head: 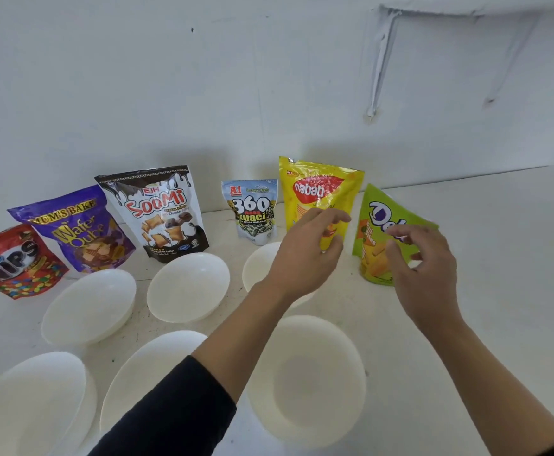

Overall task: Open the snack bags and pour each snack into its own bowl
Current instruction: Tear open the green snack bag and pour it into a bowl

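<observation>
- The white tabletop (483, 291) runs back to a white wall.
- Six white bowls (334, 340) sit in two rows of three at the front.
- Behind them six sealed bags stand in a row, left to right: red bag (15, 264), purple bag (78, 228), brown-and-white bag (160, 212), small seed bag (252, 209), yellow bag (315, 189), green bag (374, 225).
- The left hand (305, 255) is before the yellow bag, fingers loose, holding nothing.
- The right hand (423, 268) is before the green bag, fingers relaxed, gripping nothing.
</observation>
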Action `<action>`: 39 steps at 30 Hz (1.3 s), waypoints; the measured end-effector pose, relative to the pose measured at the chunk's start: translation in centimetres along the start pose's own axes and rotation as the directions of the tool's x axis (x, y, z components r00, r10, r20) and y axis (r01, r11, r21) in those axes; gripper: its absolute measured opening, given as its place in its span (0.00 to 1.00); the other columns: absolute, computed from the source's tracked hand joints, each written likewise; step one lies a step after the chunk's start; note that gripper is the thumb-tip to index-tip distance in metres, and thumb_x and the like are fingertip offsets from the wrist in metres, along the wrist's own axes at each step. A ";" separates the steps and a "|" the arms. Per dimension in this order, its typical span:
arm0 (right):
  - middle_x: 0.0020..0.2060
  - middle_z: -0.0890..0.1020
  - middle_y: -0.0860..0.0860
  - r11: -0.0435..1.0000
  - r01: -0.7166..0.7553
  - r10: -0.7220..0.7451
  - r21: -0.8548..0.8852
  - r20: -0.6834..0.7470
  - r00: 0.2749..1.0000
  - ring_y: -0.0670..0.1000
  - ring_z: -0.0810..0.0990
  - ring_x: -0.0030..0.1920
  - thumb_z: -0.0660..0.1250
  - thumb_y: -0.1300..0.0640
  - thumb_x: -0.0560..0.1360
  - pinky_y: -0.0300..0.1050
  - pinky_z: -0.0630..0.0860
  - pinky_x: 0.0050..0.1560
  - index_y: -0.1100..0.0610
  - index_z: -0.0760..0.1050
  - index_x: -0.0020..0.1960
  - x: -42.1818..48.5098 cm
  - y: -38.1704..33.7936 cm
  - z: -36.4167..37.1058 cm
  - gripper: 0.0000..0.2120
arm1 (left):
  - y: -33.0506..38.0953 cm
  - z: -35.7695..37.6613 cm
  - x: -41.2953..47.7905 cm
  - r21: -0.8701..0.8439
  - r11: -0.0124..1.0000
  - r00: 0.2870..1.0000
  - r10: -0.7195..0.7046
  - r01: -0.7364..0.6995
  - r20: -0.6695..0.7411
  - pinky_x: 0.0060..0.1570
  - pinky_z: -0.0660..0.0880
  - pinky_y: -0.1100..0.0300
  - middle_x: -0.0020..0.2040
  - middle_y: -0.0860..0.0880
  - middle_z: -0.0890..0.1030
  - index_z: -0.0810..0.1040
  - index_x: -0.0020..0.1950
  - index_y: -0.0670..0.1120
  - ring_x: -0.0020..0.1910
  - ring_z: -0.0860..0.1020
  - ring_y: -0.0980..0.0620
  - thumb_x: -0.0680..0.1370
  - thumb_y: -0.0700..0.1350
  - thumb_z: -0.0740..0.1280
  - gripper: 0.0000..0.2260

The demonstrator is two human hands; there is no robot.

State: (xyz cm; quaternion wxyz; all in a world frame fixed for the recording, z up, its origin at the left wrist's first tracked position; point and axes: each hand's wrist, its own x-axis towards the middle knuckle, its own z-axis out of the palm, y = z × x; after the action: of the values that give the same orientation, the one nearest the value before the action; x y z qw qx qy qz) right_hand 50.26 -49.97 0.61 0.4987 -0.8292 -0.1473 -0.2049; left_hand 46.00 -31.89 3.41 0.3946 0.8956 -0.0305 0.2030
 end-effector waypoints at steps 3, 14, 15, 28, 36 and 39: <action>0.57 0.74 0.52 0.993 -0.027 0.026 -0.112 -0.005 1.000 0.55 0.70 0.60 0.69 0.60 0.77 0.44 0.67 0.58 0.53 0.81 0.56 1.2 0.5 0.1 0.09 | -0.7 1.5 2.8 0.032 0.998 0.998 0.055 -0.055 0.005 0.53 0.75 0.58 0.66 0.51 0.76 0.77 0.68 0.50 0.59 0.75 0.52 0.81 0.40 0.65 0.15; 0.67 0.66 0.54 0.938 -0.131 0.099 -0.321 -0.112 0.989 0.60 0.63 0.68 0.70 0.57 0.74 0.58 0.65 0.63 0.48 0.79 0.60 3.7 2.9 1.5 0.15 | -1.5 4.3 8.5 0.275 0.957 0.965 0.017 -0.092 0.261 0.53 0.77 0.51 0.84 0.49 0.53 0.59 0.82 0.50 0.56 0.81 0.44 0.84 0.43 0.62 0.27; 0.68 0.66 0.54 0.932 -0.143 0.108 -0.334 -0.123 0.987 0.60 0.61 0.70 0.70 0.57 0.74 0.62 0.65 0.64 0.48 0.79 0.61 3.9 3.1 1.6 0.16 | -1.6 4.5 8.8 0.285 0.954 0.964 0.016 -0.094 0.265 0.53 0.77 0.51 0.84 0.48 0.53 0.60 0.81 0.50 0.57 0.81 0.44 0.84 0.43 0.62 0.26; 0.64 0.66 0.56 0.984 -0.121 0.121 -0.130 -0.008 0.993 0.38 0.66 0.54 0.65 0.67 0.78 0.20 0.64 0.48 0.57 0.79 0.61 4.9 5.6 2.5 0.14 | -4.6 9.8 8.5 -0.046 0.999 0.965 0.021 -0.009 0.263 0.54 0.81 0.47 0.74 0.45 0.65 0.67 0.70 0.51 0.59 0.78 0.47 0.80 0.40 0.67 0.20; 0.56 0.69 0.54 0.993 -0.113 0.112 -0.042 -0.031 0.993 0.41 0.71 0.54 0.58 0.78 0.75 0.19 0.69 0.47 0.60 0.79 0.55 5.2 5.9 1.3 0.19 | -2.9 9.8 9.9 -0.145 0.989 0.987 -0.004 0.027 0.158 0.48 0.83 0.49 0.72 0.46 0.63 0.67 0.73 0.57 0.51 0.81 0.42 0.80 0.37 0.65 0.25; 0.55 0.71 0.56 0.992 -0.121 0.120 -0.024 -0.050 0.992 0.47 0.74 0.55 0.58 0.79 0.74 0.21 0.70 0.47 0.59 0.79 0.53 5.3 5.9 0.9 0.20 | -2.8 9.4 10.4 -0.110 0.992 0.988 -0.046 0.063 0.147 0.47 0.82 0.55 0.61 0.44 0.68 0.71 0.68 0.56 0.46 0.78 0.48 0.81 0.40 0.66 0.18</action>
State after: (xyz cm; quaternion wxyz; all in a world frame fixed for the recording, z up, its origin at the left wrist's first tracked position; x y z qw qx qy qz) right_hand 57.66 -51.69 -1.70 0.5021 -0.8382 -0.0820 -0.1963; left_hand 59.33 -35.59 -0.23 0.4475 0.8843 -0.0458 0.1249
